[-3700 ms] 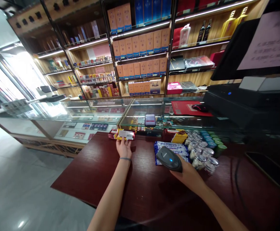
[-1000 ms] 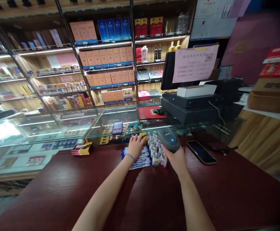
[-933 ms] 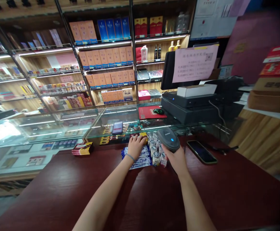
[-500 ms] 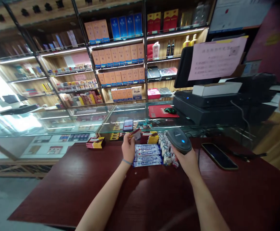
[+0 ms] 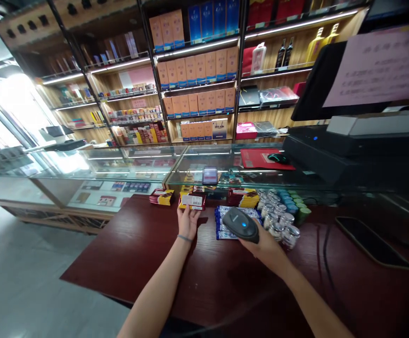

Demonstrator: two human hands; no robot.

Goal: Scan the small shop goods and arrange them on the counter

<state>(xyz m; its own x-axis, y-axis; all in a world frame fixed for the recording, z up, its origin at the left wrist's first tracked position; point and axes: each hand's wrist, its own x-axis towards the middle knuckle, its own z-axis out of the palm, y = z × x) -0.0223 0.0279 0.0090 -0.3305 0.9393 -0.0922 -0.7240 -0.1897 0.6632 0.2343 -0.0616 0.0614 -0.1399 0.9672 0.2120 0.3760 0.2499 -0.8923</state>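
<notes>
My left hand point(image 5: 188, 223) grips a red and yellow snack packet point(image 5: 192, 201) from below, its barcode label facing me. In my right hand point(image 5: 266, 244) is a dark barcode scanner point(image 5: 240, 222) with a lit blue light, its head pointing left toward the packet. Under and behind the scanner lie several blue and white wrapped bars point(image 5: 222, 231). Small clear jars with silvery lids point(image 5: 290, 234) stand in rows just beyond my right hand. Stacks of similar red and yellow packets sit at the left point(image 5: 161, 197) and behind the bars point(image 5: 243, 197).
The dark red wooden table point(image 5: 148, 253) meets a glass display counter point(image 5: 204, 157). Green and blue cylinders point(image 5: 302, 215) stand behind the jars. A phone point(image 5: 372, 241) lies at the right, near a black cash-register unit point(image 5: 331, 152). A small screen point(image 5: 210, 175) stands behind the packet.
My view has turned left and closer. The packet in my left hand now shows its labelled back, held left of the bars. The scanner has moved left from the jars to over the bars.
</notes>
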